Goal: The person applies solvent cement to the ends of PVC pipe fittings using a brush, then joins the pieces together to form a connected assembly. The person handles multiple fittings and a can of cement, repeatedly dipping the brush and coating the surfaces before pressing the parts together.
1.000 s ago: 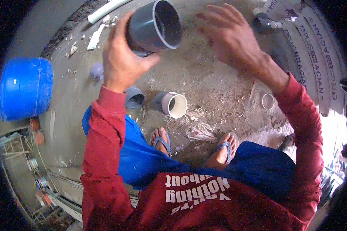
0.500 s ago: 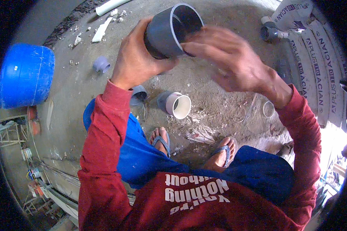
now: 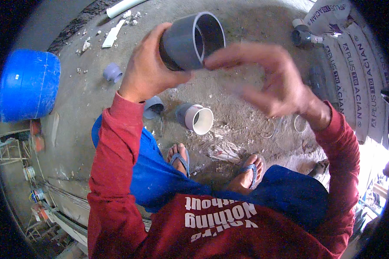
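Note:
My left hand (image 3: 149, 67) grips a dark grey plastic pipe coupling (image 3: 181, 43) from its left side, the open mouth tilted toward the right. At the lower right of that rim is my right hand (image 3: 268, 77), smeared by motion, its fingers and thumb apart and holding nothing I can see. Its fingertips are at or just against the rim; touching or not, I cannot tell. On the ground below lie a white-mouthed pipe fitting (image 3: 201, 121) with a grey body and a grey pipe piece (image 3: 153, 107), partly behind my left wrist.
Stacked printed sacks (image 3: 354, 77) line the right side, near a dark pipe elbow (image 3: 301, 35). A blue barrel (image 3: 29, 85) stands at left. A small lilac fitting (image 3: 113, 72), a white pipe (image 3: 123, 7) and rubble lie on the dirty floor. My sandalled feet (image 3: 179, 157) are below.
My right hand has drawn back from inside the coupling's mouth, down and to the right, its fingers spreading. The coupling, still in my left hand, has dipped slightly.

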Action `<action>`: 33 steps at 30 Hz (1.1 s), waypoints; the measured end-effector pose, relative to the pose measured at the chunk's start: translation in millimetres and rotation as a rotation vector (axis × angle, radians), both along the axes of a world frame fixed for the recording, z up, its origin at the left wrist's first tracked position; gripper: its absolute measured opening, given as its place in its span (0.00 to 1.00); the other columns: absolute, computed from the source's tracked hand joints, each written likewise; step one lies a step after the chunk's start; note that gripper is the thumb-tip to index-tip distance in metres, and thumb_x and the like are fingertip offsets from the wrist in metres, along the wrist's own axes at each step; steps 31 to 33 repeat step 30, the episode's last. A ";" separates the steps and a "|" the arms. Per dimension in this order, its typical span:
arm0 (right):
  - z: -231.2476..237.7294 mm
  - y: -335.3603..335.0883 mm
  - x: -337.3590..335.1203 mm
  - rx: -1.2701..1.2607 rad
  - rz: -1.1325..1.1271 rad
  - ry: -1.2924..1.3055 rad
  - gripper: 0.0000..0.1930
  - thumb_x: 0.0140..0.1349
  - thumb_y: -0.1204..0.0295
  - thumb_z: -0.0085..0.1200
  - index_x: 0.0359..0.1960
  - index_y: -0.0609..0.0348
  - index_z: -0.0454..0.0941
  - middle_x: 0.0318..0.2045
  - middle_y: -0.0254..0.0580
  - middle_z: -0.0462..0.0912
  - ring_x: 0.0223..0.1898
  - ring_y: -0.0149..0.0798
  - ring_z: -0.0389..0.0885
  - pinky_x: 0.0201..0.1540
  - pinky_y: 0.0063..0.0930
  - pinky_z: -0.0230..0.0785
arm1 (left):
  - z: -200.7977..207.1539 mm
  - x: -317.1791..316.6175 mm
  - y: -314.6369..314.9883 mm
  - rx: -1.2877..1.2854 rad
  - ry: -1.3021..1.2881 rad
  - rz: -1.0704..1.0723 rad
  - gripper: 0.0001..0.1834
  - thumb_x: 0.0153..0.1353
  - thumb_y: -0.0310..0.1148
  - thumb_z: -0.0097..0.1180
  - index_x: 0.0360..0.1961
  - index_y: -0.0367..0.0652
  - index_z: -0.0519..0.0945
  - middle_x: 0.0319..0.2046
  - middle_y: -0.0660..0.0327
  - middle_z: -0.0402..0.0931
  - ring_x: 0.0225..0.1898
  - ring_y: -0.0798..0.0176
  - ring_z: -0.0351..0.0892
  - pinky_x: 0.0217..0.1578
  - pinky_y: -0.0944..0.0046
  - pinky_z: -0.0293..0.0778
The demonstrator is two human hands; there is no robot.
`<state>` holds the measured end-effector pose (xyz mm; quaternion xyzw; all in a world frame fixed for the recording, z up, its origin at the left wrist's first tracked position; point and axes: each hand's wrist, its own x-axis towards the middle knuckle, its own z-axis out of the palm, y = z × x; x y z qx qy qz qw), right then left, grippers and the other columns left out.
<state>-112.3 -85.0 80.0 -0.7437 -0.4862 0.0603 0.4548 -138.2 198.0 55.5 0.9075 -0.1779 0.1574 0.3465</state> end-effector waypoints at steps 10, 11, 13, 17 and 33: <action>-3.0 -2.7 12.2 0.037 -0.026 -0.186 0.23 0.58 0.78 0.64 0.58 0.62 0.80 0.58 0.52 0.82 0.62 0.48 0.80 0.64 0.41 0.71 | 2.3 2.9 1.3 -0.169 -0.048 0.026 0.44 0.36 0.35 0.81 0.57 0.42 0.75 0.45 0.54 0.84 0.48 0.55 0.86 0.51 0.58 0.79; 7.4 -6.0 11.5 0.093 -0.085 0.008 0.21 0.60 0.77 0.64 0.56 0.64 0.80 0.57 0.53 0.82 0.59 0.46 0.81 0.62 0.40 0.72 | 2.2 4.3 2.8 -0.178 -0.025 0.052 0.44 0.36 0.35 0.81 0.58 0.43 0.74 0.46 0.54 0.84 0.48 0.53 0.85 0.52 0.57 0.79; 20.3 -3.0 9.8 0.234 -0.209 0.136 0.20 0.61 0.75 0.64 0.56 0.66 0.80 0.55 0.54 0.84 0.56 0.44 0.83 0.60 0.38 0.73 | 2.6 5.4 -0.6 -0.101 -0.091 0.079 0.46 0.35 0.35 0.81 0.60 0.44 0.73 0.48 0.53 0.82 0.50 0.50 0.84 0.53 0.55 0.79; 10.6 14.6 -21.1 -0.136 -0.079 -0.030 0.28 0.66 0.65 0.62 0.63 0.70 0.74 0.57 0.55 0.81 0.59 0.45 0.81 0.62 0.38 0.73 | 2.6 4.2 -23.7 0.116 -0.321 0.105 0.51 0.34 0.34 0.79 0.66 0.52 0.70 0.54 0.52 0.75 0.55 0.43 0.77 0.56 0.46 0.74; -16.2 -5.0 15.4 -0.391 -0.406 -0.102 0.28 0.62 0.73 0.62 0.66 0.57 0.74 0.65 0.53 0.77 0.69 0.47 0.73 0.70 0.40 0.66 | 8.6 1.1 4.8 -0.315 0.087 0.031 0.42 0.46 0.34 0.78 0.64 0.50 0.72 0.63 0.58 0.76 0.64 0.51 0.75 0.65 0.52 0.69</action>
